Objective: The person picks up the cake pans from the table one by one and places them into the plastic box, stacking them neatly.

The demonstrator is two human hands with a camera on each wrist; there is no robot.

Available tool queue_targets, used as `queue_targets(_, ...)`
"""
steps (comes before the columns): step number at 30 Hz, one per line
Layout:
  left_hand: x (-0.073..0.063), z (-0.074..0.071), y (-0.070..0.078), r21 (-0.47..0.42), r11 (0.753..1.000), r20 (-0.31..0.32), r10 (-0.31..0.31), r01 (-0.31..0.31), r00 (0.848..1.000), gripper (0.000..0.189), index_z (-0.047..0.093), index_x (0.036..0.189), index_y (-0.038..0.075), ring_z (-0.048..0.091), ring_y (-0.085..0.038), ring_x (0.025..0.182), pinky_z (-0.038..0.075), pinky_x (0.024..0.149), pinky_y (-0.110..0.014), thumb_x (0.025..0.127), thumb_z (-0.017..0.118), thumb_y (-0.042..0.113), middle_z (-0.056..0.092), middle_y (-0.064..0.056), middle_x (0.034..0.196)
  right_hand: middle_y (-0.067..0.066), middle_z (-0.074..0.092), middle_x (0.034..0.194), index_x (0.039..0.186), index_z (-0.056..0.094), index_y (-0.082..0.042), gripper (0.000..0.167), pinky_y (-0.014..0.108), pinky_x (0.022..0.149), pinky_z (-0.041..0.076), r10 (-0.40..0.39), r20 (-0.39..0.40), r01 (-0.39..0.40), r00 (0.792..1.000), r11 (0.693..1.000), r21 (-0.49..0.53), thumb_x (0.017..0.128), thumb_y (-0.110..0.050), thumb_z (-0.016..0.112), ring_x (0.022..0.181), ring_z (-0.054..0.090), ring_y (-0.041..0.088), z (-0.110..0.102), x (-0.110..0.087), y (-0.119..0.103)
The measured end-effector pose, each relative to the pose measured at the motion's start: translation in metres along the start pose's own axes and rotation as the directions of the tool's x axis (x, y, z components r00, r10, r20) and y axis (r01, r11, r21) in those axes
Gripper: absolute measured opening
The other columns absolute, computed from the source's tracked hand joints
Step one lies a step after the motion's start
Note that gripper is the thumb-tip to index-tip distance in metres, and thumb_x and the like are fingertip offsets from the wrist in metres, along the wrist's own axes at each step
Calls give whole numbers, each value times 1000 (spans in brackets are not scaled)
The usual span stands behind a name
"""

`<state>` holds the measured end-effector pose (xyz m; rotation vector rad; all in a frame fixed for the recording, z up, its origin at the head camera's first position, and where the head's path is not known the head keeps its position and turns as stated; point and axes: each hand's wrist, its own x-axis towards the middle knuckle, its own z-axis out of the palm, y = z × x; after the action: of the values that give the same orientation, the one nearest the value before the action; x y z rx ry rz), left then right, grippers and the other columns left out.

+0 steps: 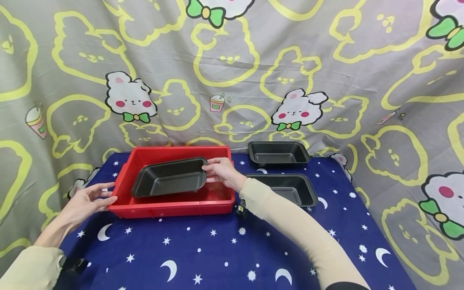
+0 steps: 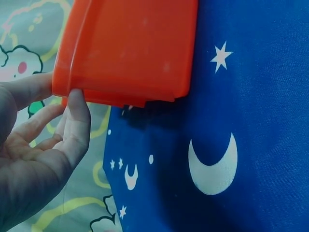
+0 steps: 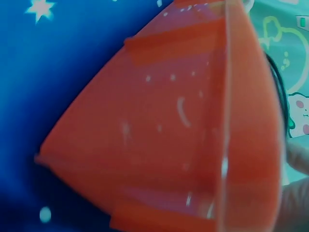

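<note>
Right hand (image 1: 225, 171): thumb and fingers pinch the right end of a dark grey, rectangular metal-looking loaf pan (image 1: 177, 177) with flared walls and rounded corners. The pan is open side up and tilted, its right end higher than its left. It lies within the outline of a red, rectangular plastic bin (image 1: 174, 210); whether its underside touches the bin floor cannot be determined. The right wrist view shows the bin's outer wall at close range, with a thin dark edge beyond its rim and part of the hand at the frame edge.

Left hand (image 1: 81, 203): thumb and fingers are clamped on the rim of the bin at its near left corner. The left wrist view shows this grip from the side, with the remaining fingers loosely bent below.

Both forearms carry beige sleeves (image 1: 293, 227), with a small black device at each wrist.

To the right of the bin stand two more dark loaf pans, both upright: a far pan (image 1: 279, 153) and a near pan (image 1: 299, 188), the latter partly covered by the right forearm. The support surface is a navy blue cloth (image 1: 203, 257) printed with white moons and stars. Behind it hangs a grey curtain (image 1: 239, 96) with yellow outlines and white rabbit faces.
</note>
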<state>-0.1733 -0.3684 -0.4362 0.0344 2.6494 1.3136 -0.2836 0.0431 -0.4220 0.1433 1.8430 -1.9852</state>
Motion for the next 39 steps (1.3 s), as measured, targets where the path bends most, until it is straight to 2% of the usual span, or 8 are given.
queue_targets(4, -1, 0, 0, 11, 1000, -1, 2, -2, 1000, 74, 35, 158, -9, 71, 2, 89, 65, 79, -26, 103, 70, 27, 60, -33, 134, 32, 69, 131, 141, 55, 5, 48, 48, 86, 63, 33, 29, -31, 999, 998, -61, 95, 5, 68, 79, 74, 18, -1, 1, -1)
queue_targets(11, -1, 0, 0, 9, 1000, -3, -10, 10, 1000, 75, 34, 158, -9, 71, 4, 90, 65, 80, -29, 104, 69, 29, 54, -41, 141, 31, 70, 130, 143, 54, 7, 51, 49, 88, 61, 48, 29, -45, 998, 994, -95, 94, 8, 67, 76, 73, 17, 0, 2, -1)
queue_targets(15, -1, 0, 0, 11, 1000, -6, -9, 9, 1000, 75, 34, 159, -9, 71, 2, 89, 65, 80, -28, 103, 69, 29, 57, -38, 137, 30, 71, 129, 145, 54, 7, 51, 47, 86, 63, 58, 26, -54, 998, 989, -135, 95, 6, 66, 81, 74, 19, 1, 3, 0)
queue_targets(22, -1, 0, 0, 10, 1000, -8, -5, 5, 1000, 75, 35, 159, -8, 71, 0, 88, 65, 80, -28, 103, 69, 29, 61, -31, 133, 25, 70, 132, 148, 53, 6, 55, 44, 82, 65, 82, 16, -78, 996, 979, -189, 96, -1, 69, 105, 78, 31, 2, 4, 2)
queue_targets(26, -1, 0, -1, 8, 1000, -10, -5, 5, 1000, 75, 36, 159, -7, 70, 0, 88, 64, 79, -26, 103, 70, 29, 62, -28, 131, 24, 69, 134, 150, 51, 6, 57, 43, 81, 65, 90, 11, -86, 996, 975, -203, 96, -3, 70, 112, 76, 34, 2, 3, 1)
queue_targets(29, -1, 0, -1, 7, 1000, -9, -3, 3, 1000, 74, 36, 159, -7, 70, 0, 89, 64, 79, -26, 103, 70, 29, 62, -28, 131, 24, 69, 134, 148, 52, 6, 56, 42, 81, 65, 77, -1, -75, 997, 973, -220, 96, -3, 70, 107, 76, 33, 3, 1, 2)
queue_targets(35, -2, 0, -2, 3, 1000, -3, 1, -1, 1000, 75, 34, 159, -8, 70, 2, 89, 64, 80, -26, 104, 68, 30, 59, -31, 135, 28, 70, 127, 141, 58, 7, 49, 38, 78, 67, 1, -35, -11, 999, 957, -289, 94, -1, 71, 87, 71, 24, 5, -3, 6)
queue_targets(39, -2, 0, -2, 5, 1000, -2, 1, -1, 1000, 75, 34, 159, -7, 70, 1, 89, 64, 80, -26, 104, 68, 30, 59, -31, 134, 27, 73, 125, 141, 61, 5, 47, 39, 80, 67, -13, -26, 5, 1000, 961, -276, 95, -2, 70, 89, 74, 28, 4, -10, 3)
